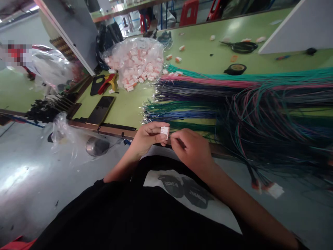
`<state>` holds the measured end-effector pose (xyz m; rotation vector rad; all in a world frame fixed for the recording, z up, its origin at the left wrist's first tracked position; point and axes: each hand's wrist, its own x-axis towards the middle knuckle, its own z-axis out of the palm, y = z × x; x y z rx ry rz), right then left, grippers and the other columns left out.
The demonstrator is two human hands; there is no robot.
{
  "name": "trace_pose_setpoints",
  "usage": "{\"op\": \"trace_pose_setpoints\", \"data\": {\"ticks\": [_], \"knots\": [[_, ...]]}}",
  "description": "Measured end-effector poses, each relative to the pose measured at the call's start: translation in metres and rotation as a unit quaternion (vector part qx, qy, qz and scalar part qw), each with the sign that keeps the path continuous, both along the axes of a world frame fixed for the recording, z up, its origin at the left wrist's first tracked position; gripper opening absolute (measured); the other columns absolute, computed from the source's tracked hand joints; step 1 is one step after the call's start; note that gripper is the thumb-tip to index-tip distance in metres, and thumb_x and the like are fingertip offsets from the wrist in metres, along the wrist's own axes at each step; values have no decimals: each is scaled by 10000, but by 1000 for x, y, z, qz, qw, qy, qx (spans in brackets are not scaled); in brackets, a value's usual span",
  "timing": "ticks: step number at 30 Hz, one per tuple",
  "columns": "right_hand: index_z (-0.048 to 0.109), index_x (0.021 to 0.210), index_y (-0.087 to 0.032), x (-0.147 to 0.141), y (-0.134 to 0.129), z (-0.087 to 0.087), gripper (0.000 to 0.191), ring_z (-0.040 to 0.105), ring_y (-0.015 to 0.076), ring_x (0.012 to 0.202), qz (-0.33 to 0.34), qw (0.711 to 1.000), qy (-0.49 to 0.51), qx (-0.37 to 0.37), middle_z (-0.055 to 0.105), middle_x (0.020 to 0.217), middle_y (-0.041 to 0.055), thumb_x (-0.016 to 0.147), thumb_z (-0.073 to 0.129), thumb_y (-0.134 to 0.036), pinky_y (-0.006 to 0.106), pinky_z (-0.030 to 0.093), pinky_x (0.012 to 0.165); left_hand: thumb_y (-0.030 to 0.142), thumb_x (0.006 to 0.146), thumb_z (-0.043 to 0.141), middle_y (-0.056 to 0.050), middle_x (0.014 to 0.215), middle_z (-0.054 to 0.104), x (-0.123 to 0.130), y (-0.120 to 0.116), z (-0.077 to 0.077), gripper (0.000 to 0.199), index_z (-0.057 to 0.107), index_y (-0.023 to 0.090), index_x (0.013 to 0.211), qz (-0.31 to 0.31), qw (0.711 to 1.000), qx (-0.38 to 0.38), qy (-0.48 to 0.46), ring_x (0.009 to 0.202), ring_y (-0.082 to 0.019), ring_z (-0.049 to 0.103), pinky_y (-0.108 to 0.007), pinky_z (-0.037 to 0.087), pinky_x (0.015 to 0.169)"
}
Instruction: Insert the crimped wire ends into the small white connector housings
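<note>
My left hand (149,136) pinches a small white plastic connector (164,131) just in front of the table's near edge. My right hand (191,150) is closed right beside it, fingertips pinched on what looks like a thin wire end at the connector; the wire itself is too fine to make out. Behind the hands lie bundles of coloured wires (208,95) in teal, pink, purple, green and blue, their stripped ends pointing left. Finished wires with white connectors (274,189) hang off the table edge at the right.
A clear bag of white and orange connectors (136,62) sits on the green table (125,107). A dark phone (101,110) lies left. Black tape roll (235,69), scissors (241,46) and loose connectors lie farther back. Grey board (299,31) stands right. Red stools behind.
</note>
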<state>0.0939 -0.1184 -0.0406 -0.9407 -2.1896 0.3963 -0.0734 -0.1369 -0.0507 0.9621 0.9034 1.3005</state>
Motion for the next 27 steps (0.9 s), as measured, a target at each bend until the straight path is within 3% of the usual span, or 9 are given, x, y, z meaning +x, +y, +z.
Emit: {"op": "trace_pose_setpoints", "data": {"ticks": [5, 10, 11, 13, 16, 20, 27], "knots": [[594, 644, -184, -3, -1, -6, 269, 504, 138, 610, 1, 998, -54, 14, 606, 629, 37, 851, 427, -150, 273, 320, 592, 287, 591, 881, 26, 636, 700, 2, -2, -2, 364, 725, 168, 897, 7, 1000, -14, 3, 532, -87, 621, -207, 514, 532], [675, 735, -201, 9, 23, 9, 239, 586, 139, 662, 85, 983, -80, -140, 695, 721, 15, 876, 483, -221, 253, 367, 602, 275, 614, 867, 16, 626, 688, -9, -6, 1, 321, 730, 160, 881, -30, 998, -23, 41, 524, -94, 614, -211, 509, 505], [683, 761, -205, 12, 33, 11, 233, 597, 144, 685, 77, 983, -87, -141, 702, 746, 17, 882, 485, -230, 255, 378, 614, 278, 623, 863, 15, 626, 682, -12, -7, 2, 316, 734, 163, 887, -48, 998, -18, 47, 528, -96, 614, -212, 508, 501], [695, 827, -196, 17, 54, 10, 217, 603, 173, 747, -9, 988, -128, -85, 711, 823, 54, 873, 483, -198, 281, 384, 644, 291, 626, 862, 11, 631, 675, -18, -9, 5, 316, 743, 174, 894, -79, 996, -5, 51, 533, -97, 611, -213, 507, 497], [702, 920, -160, 17, 80, -1, 250, 586, 216, 812, -130, 962, -241, 15, 701, 936, 121, 816, 485, -94, 322, 357, 663, 320, 618, 869, -3, 636, 678, -26, -10, 5, 323, 756, 186, 890, -114, 992, 6, 52, 538, -102, 609, -217, 511, 501], [681, 844, -156, 13, 91, -11, 247, 561, 224, 792, -140, 947, -286, 48, 681, 865, 118, 817, 451, -69, 338, 334, 666, 288, 667, 841, -9, 665, 682, -33, -10, 0, 295, 758, 204, 938, -127, 990, 25, 63, 574, -113, 627, -234, 530, 537], [639, 752, -207, 24, 89, -6, 154, 599, 229, 803, -143, 979, -143, -26, 692, 835, 76, 798, 515, -127, 333, 396, 691, 291, 677, 834, -14, 683, 691, -39, -10, -6, 304, 737, 174, 940, -81, 995, 16, 60, 587, -112, 631, -225, 531, 532]]}}
